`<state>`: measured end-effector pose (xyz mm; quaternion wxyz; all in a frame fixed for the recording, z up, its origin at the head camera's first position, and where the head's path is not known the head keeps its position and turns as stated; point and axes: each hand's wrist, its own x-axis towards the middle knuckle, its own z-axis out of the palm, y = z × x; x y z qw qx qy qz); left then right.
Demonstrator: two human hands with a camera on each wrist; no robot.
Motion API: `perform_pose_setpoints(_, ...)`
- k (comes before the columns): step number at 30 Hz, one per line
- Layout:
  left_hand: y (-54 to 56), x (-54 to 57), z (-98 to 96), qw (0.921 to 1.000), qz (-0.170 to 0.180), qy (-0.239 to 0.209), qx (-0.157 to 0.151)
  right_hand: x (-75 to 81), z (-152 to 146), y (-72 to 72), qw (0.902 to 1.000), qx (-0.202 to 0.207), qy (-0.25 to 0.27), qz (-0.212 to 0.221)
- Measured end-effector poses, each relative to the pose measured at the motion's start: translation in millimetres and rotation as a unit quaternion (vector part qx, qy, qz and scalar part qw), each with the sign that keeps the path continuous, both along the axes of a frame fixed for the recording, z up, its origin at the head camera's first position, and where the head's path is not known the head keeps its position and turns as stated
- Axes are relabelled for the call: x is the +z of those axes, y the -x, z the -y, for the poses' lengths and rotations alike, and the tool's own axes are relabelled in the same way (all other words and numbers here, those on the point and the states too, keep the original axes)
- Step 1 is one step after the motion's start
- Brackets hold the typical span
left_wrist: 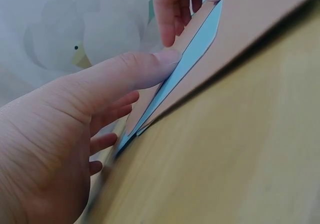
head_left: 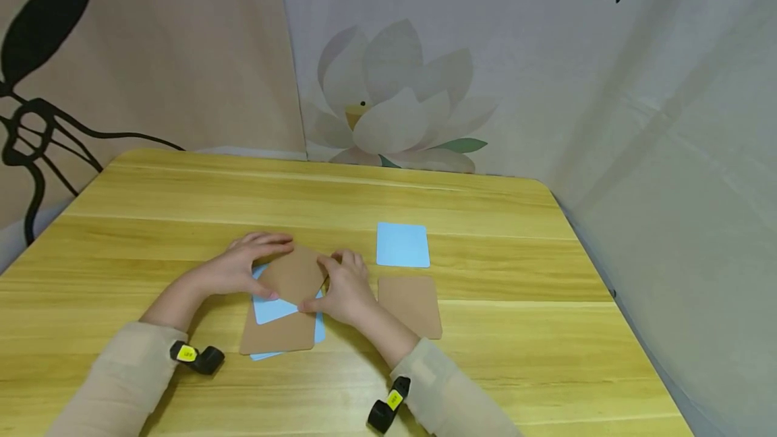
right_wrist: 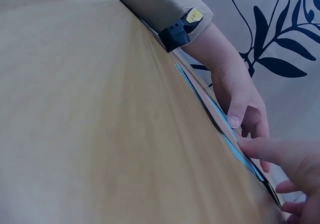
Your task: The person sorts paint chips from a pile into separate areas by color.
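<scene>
- While left hand's grip [head_left: 241,267] and right hand's grip [head_left: 350,293] hold top brown card [head_left: 296,274], card stack [head_left: 276,340] lies beneath.
- Blue card [head_left: 403,245]: nearer worktop's far edge [head_left: 340,171] than loose brown card [head_left: 413,303].

We see a wood-grained table [head_left: 546,369] in yellow-brown, its far corners rounded. On it we find 1 flat blue card [head_left: 403,245] — just nearer to us, 1 brown card [head_left: 413,302], partly hidden. To the left of these 2 sits an overlapping pile of brown and blue cards [head_left: 279,334], its layers turned at differing angles.
</scene>
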<state>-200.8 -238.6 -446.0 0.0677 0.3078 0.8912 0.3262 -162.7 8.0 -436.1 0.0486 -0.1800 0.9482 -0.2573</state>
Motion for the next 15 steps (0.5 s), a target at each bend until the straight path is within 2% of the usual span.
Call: perform_pose_setpoints(15,-0.2,0.2,-2.0,1.0000,-0.007,0.004,-0.004,-0.4,-2.1,-0.1,0.9998,0.014,0.009,-0.008)
